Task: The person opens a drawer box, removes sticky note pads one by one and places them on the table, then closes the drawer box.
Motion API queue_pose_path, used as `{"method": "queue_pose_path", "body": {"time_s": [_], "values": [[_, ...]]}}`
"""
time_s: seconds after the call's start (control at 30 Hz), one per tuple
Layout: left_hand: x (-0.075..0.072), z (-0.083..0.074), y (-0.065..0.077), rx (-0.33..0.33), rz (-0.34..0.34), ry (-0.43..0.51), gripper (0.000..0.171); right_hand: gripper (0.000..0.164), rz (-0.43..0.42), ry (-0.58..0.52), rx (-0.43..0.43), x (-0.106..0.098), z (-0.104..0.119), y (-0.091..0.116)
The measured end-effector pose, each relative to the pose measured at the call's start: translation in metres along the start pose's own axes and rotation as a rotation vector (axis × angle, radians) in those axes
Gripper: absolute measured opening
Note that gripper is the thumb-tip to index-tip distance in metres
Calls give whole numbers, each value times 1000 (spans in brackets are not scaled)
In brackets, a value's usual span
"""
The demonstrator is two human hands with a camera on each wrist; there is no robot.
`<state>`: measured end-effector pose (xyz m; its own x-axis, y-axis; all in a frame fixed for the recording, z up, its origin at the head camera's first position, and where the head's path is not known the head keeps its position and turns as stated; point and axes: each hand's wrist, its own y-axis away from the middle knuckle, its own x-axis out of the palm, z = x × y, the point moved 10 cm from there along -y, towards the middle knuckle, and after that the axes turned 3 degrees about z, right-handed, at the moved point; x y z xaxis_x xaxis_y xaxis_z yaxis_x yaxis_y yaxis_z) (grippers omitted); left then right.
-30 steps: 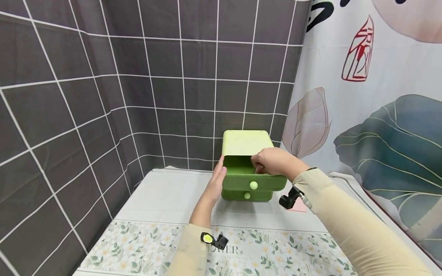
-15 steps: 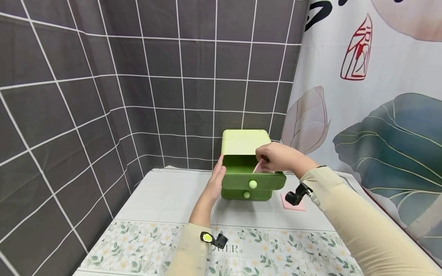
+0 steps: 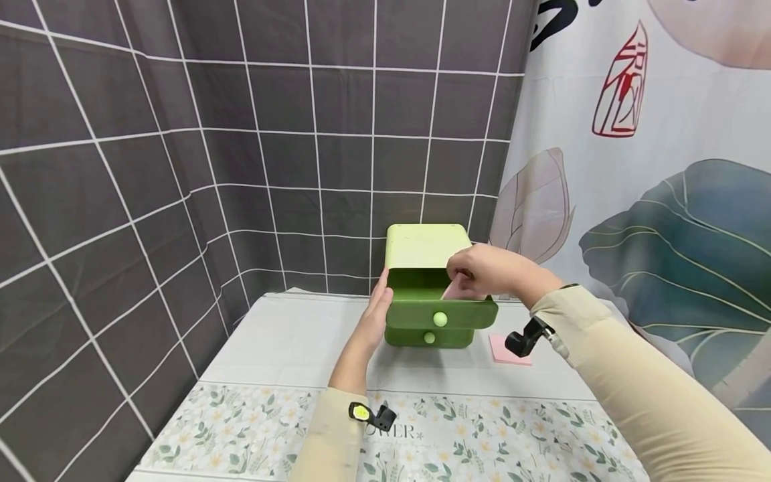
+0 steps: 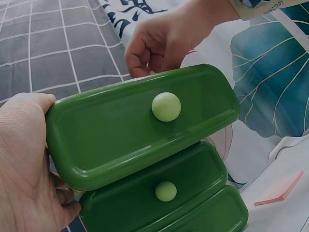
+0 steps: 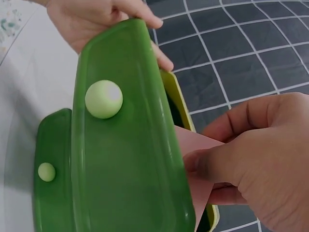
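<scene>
A small green drawer cabinet [image 3: 424, 246] with a pale lid-like top stands against the back wall, its upper drawer [image 3: 412, 316] pulled out. My right hand [image 3: 490, 270] is over the right part of that drawer, pinching a pink sticky-note pad [image 5: 195, 140] between thumb and fingers. The pad stands tilted, its lower part hidden behind the drawer front. My left hand [image 3: 372, 320] rests along the cabinet's left side, fingers mostly straight, touching the left end of the drawer in the left wrist view. Round light-green knobs [image 4: 166, 107] sit on the drawer fronts.
Another pink pad [image 3: 507, 351] lies flat on the white table to the cabinet's right. A floral-printed strip [image 3: 241, 428] runs along the table's front. Dark gridded cloth [image 3: 301, 167] hangs at the left and back, and a white printed curtain [image 3: 560, 114] at the right.
My right hand has risen out of the drawer and shifted slightly right, bringing the pink pad up into view. My left hand has stayed at the cabinet's side.
</scene>
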<state>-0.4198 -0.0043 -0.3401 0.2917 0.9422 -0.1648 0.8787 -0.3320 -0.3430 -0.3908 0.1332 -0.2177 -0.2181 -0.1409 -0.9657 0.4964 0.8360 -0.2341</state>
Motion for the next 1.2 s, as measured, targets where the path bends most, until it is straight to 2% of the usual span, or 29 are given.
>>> {"method": "queue_pose_path", "body": {"time_s": [0.23,0.43,0.73,0.87,1.07,1.2], "values": [[0,1,1,-17,-3,-7,52,21,-22,-74,66,-8,-10,5],[0,1,0,-10,-1,-8,56,21,-104,-184,161,-14,-29,18],[0,2,0,-5,6,-4,55,19,-191,-237,271,-17,-51,37],[0,3,0,-15,8,0,54,16,-267,-338,345,-20,-63,49],[0,1,0,-18,9,4,53,19,-398,-551,493,-17,-87,74],[0,1,0,-12,11,9,52,23,-493,-676,546,-13,-99,89]]}}
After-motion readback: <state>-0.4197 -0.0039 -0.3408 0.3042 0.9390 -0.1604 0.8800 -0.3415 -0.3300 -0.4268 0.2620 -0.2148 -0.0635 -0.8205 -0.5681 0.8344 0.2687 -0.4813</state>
